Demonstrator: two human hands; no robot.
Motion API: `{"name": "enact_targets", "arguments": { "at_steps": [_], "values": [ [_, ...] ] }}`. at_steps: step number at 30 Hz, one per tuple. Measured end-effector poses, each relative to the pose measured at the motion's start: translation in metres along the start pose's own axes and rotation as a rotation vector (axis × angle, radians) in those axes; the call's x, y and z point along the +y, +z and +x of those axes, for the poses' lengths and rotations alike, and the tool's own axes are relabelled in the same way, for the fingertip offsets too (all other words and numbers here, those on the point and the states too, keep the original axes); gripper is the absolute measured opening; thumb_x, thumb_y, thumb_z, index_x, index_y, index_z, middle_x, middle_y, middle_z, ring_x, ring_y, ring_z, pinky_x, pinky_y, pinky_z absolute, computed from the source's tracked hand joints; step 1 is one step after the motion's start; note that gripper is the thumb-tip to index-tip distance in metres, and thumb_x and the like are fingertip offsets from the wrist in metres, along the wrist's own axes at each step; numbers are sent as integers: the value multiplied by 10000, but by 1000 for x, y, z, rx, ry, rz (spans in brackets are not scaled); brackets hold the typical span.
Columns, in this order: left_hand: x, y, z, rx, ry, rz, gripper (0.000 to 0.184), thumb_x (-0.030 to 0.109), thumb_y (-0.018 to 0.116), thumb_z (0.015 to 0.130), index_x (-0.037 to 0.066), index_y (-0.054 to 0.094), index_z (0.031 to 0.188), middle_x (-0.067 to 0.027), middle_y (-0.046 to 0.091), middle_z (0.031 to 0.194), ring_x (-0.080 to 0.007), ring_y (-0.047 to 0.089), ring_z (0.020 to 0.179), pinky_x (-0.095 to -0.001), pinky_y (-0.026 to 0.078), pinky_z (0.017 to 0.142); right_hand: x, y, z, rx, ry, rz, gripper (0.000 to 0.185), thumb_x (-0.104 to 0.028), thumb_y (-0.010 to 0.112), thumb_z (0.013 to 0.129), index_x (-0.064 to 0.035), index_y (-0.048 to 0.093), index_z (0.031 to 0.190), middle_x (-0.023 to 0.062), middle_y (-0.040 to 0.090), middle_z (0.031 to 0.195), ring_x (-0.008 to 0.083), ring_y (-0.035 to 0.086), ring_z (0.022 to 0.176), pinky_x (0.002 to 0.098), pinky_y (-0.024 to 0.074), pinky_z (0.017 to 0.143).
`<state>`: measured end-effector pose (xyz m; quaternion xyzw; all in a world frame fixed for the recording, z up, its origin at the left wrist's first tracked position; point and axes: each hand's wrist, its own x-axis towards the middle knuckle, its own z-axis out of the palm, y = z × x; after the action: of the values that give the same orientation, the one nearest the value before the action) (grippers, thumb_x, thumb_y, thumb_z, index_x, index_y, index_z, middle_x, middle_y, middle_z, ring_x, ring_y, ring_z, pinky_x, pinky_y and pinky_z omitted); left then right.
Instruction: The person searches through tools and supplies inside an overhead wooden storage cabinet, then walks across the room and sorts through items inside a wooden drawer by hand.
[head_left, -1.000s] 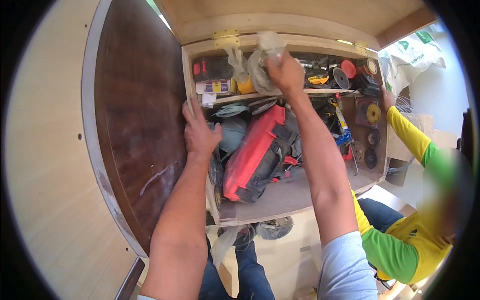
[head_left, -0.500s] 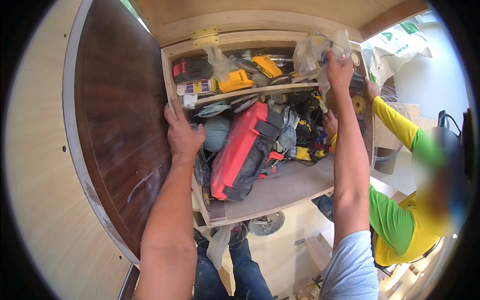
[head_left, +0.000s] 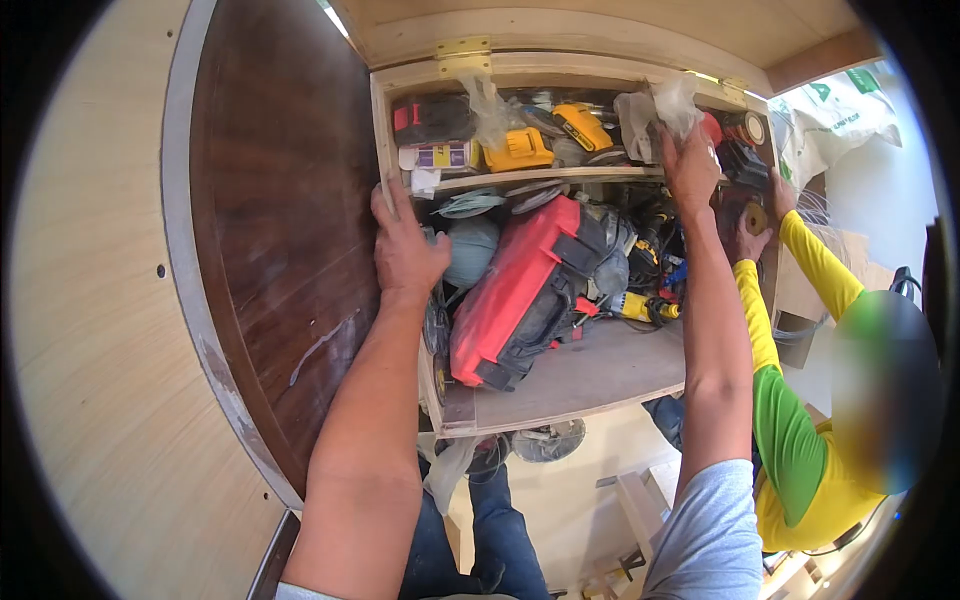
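My left hand (head_left: 408, 245) grips the left side panel (head_left: 381, 130) of an open wooden tool cabinet, its thumb pointing inward. At the upper shelf's right part, my right hand (head_left: 690, 172) is closed on a crumpled clear plastic bag (head_left: 678, 108). Beside that hand on the shelf are yellow power tool batteries (head_left: 582, 127) and a red object (head_left: 711, 128). Below, a red and black toolbox (head_left: 515, 290) leans at a slant in the lower compartment. A grey-blue rounded object (head_left: 471, 252) lies close to my left thumb. My right fingertips are partly hidden by the bag.
A co-worker in a yellow and green shirt (head_left: 800, 440) reaches to the cabinet's right side, one hand (head_left: 750, 240) near a round disc. A dark wooden panel (head_left: 285, 230) stands at left. A yellow corded tool (head_left: 640, 306) lies inside. A bucket (head_left: 548, 440) sits on the floor below.
My view has shifted, so the cabinet appears further right. My right hand has lowered with the bag. The co-worker's hand has moved from the lower compartment's tools to the right side.
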<state>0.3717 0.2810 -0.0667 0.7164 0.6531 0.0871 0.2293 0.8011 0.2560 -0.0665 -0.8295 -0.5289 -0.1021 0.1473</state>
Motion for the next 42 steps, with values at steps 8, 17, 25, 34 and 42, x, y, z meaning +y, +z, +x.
{"name": "enact_targets", "arguments": {
  "at_steps": [8,17,25,34,42],
  "values": [
    [0,0,0,11,13,15,1164,201,825,724,80,116,1638,-256,236,1583,-511,592,1212,-498,553,1005,14,-11,-2,-99,-62,-129,485,-285,682,937,-104,563,1371,96,654,1313,399,664,1112,492,567,890],
    [-3,2,0,14,17,8,1163,215,826,726,84,117,1638,-252,236,1584,-517,600,1199,-496,557,1001,-100,-54,31,-401,-45,-132,507,-439,645,856,-35,683,1159,247,734,1054,427,710,1035,542,541,935],
    [-1,3,1,12,5,18,1147,209,821,716,74,143,1631,-257,237,1583,-499,594,1223,-488,553,1018,-230,46,18,-474,-3,321,591,-560,661,896,-37,705,1168,247,738,1025,441,714,970,517,565,890],
    [-1,2,1,16,-10,23,1167,203,813,703,94,122,1637,-267,263,1571,-504,593,1218,-501,563,998,-119,-7,36,61,172,523,352,-263,603,967,-18,704,1198,267,727,1102,449,696,1021,512,535,878],
    [0,1,1,-10,-23,-1,1183,207,814,696,107,110,1642,-271,272,1567,-510,590,1211,-512,560,996,-112,-16,23,285,-271,116,548,-94,647,844,-90,585,1389,224,649,1302,404,640,1183,482,514,979]
  ]
}}
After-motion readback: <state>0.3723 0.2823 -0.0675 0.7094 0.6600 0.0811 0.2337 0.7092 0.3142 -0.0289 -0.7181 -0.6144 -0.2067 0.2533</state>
